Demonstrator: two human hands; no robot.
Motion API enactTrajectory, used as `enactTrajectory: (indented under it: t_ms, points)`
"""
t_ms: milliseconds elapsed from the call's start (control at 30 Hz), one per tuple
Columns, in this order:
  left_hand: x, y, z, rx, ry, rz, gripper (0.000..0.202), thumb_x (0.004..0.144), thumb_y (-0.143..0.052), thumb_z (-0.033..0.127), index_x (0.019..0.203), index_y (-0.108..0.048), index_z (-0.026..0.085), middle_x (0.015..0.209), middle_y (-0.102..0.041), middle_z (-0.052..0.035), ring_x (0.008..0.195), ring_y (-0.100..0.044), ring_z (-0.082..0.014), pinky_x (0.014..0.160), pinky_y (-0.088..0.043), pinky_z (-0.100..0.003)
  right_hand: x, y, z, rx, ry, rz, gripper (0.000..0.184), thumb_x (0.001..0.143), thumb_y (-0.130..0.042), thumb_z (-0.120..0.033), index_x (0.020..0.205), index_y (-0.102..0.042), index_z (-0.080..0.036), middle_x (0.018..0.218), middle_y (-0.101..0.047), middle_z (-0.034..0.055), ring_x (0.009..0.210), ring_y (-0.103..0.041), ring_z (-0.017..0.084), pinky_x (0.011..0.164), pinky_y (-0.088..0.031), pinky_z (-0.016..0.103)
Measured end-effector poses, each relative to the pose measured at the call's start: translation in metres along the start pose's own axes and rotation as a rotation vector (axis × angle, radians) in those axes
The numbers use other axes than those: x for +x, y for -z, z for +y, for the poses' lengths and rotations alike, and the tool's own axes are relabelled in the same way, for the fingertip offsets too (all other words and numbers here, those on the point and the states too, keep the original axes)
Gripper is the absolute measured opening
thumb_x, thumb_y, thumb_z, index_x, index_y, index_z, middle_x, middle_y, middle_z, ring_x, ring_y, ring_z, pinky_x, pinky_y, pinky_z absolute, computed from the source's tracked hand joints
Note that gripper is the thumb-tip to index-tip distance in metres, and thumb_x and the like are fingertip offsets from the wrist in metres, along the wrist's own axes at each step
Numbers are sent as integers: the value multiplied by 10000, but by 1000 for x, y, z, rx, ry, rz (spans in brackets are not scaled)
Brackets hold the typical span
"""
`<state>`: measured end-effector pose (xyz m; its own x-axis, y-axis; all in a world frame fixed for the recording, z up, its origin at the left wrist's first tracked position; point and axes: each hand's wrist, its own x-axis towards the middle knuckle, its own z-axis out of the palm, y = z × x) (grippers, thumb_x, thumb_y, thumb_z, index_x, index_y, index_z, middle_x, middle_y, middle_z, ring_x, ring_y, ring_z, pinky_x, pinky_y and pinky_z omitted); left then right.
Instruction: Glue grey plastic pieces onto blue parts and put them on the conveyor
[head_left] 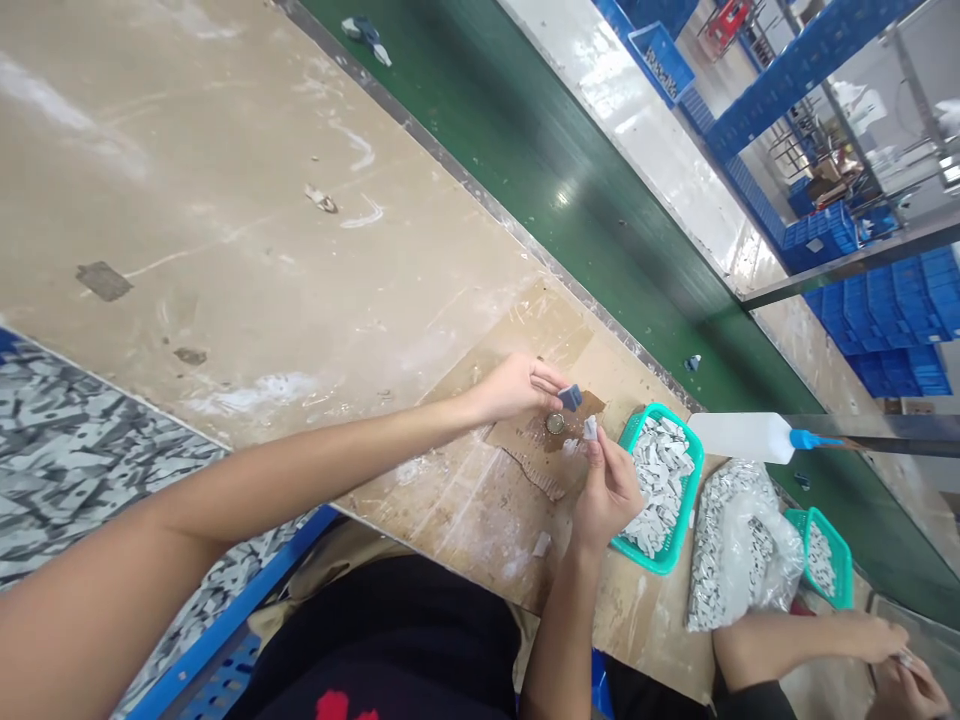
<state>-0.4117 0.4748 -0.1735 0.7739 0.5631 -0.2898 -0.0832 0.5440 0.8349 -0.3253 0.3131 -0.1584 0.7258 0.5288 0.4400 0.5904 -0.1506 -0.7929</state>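
Note:
My left hand (525, 386) is closed in a pinch on a small dark blue-grey plastic piece (570, 398). Facing it, my right hand (609, 490) grips a small white plastic piece (590, 429) between thumb and fingers. The two pieces are close together but apart. Just below the left fingertips is a small round container (555, 423), its contents too small to make out. It rests on a stained cardboard piece (517, 440) on the worktable (247, 250). A turquoise basket (689, 490) full of white pieces stands right of my right hand.
A white bottle with a blue nozzle (742, 437), a clear bag of parts (739, 550) and a second basket (844, 560) lie to the right. A co-worker's hands (892, 660) are at lower right. A green conveyor belt (540, 170) runs behind; a parts-filled bin (180, 680) is at left.

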Motion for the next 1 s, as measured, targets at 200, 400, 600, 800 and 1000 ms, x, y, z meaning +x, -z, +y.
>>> enactTrajectory:
  t_ms: [200,400,600,800,1000]
  points:
    - [-4,-5,-2,80,51,-149,259,573,-720,-13,779,-759,139,760,-731,-66,737,-683,-180,722,-541,-274,2,3,-4,-22,48,23,180,878,-666,-291,973,-770,-178,884,-741,76,786,-681,190,717,-561,353]
    - [-5,-4,-6,73,35,-213,260,546,-739,14,777,-752,132,755,-732,-70,715,-687,-173,691,-548,-252,2,3,-6,-53,86,-35,185,895,-645,-304,962,-770,-185,855,-739,70,791,-684,195,734,-565,371]
    - [-8,-6,-6,77,32,-211,256,542,-766,41,780,-757,135,760,-734,-74,710,-694,-185,653,-558,-245,5,5,-9,-68,107,-96,179,899,-641,-296,971,-772,-198,825,-734,59,743,-674,177,700,-559,342]
    - [-14,-13,-1,50,2,-160,251,556,-804,60,792,-759,135,745,-732,-65,685,-697,-180,649,-576,-240,11,11,-16,-92,72,-135,187,905,-627,-284,1005,-769,-213,858,-732,58,766,-679,167,706,-558,318]
    - [-21,-21,3,65,-60,-93,196,584,-777,68,767,-761,137,756,-733,-63,676,-692,-176,652,-577,-234,12,14,-25,-78,35,-177,195,902,-622,-255,1036,-761,-229,871,-718,49,775,-667,152,704,-550,295]
